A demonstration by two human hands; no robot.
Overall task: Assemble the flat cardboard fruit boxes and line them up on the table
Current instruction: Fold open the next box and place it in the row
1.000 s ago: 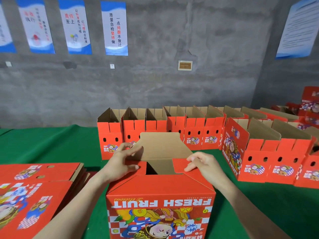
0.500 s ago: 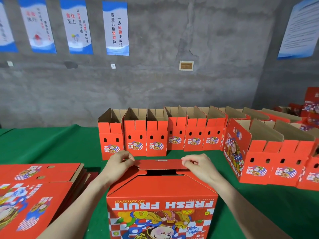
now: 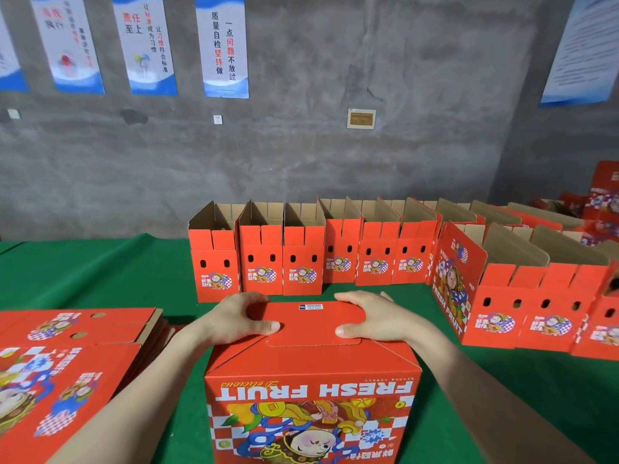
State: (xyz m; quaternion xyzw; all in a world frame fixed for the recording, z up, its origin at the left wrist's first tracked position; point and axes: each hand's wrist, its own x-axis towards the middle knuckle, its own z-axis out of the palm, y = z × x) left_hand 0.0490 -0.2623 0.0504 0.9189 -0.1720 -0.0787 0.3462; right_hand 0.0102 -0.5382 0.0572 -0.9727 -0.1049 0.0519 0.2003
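A red "FRESH FRUIT" box stands upside down in front of me on the green table. Its flaps are folded flat, the last red flap lying on top. My left hand presses the flap's left end, thumb stretched along it. My right hand presses the right end the same way. Behind stands a row of assembled open boxes. A stack of flat boxes lies at my left.
More assembled boxes run along the right side, one turned with its printed face toward me. Further red boxes are piled at the far right. A grey wall with posters rises behind the table.
The brown far flap came down and the red flaps closed over the opening. Both hands went from pinching flap edges to pressing flat on the closed top.
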